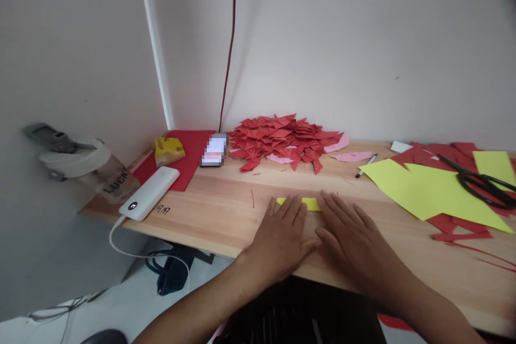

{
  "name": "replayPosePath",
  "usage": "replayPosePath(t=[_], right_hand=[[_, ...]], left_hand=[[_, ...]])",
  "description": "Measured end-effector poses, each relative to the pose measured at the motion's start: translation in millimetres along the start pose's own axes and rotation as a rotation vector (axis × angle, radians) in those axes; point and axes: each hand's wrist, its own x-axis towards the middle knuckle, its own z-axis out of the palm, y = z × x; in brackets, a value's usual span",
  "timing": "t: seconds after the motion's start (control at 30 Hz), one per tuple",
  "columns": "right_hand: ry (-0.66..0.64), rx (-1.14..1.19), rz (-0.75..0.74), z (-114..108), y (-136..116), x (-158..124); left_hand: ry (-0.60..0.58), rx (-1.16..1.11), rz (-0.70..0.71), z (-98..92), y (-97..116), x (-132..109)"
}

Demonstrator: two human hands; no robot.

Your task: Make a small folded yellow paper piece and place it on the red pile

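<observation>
The yellow paper strip (311, 204) lies flat on the worktop (226, 212), near its front edge and partly hidden under the fingers. The left hand (278, 242) is spread across it, and the right hand (355, 236) rests its fingertips at the right end. In both, the grip is released: fingers straight, palms down, nothing clasped. This looks like pressing the paper flat. To do it well, one hand should pin the strip while the other runs firmly along it, keeping the edges lined up and the pressure even. Beyond the hands sits a pile of red folded paper (278, 137). To the right, black scissors (470, 176) lie on a larger yellow sheet (419, 188), well apart from the strip.
</observation>
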Motion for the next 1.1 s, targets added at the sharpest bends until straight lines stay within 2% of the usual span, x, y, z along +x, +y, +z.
replayPosePath(t=[0.2,0.3,0.67,0.93,1.1], right_hand=[[-0.144,0.257,0.012,5,-28,19],[-0.152,0.287,0.057,8,-31,17],[-0.132,0.219,0.103,10,-25,9],[-0.159,0.165,0.093,3,-28,12],[-0.148,0.083,0.130,4,-22,3]], left_hand=[[-0.035,-0.036,0.040,-2.2,0,0],[-0.038,-0.032,0.026,-2.4,0,1],[-0.004,0.016,0.025,1.8,-2,0],[0.007,0.038,0.030,4.4,-4,0],[0.022,0.072,0.035,4.2,-3,-1]])
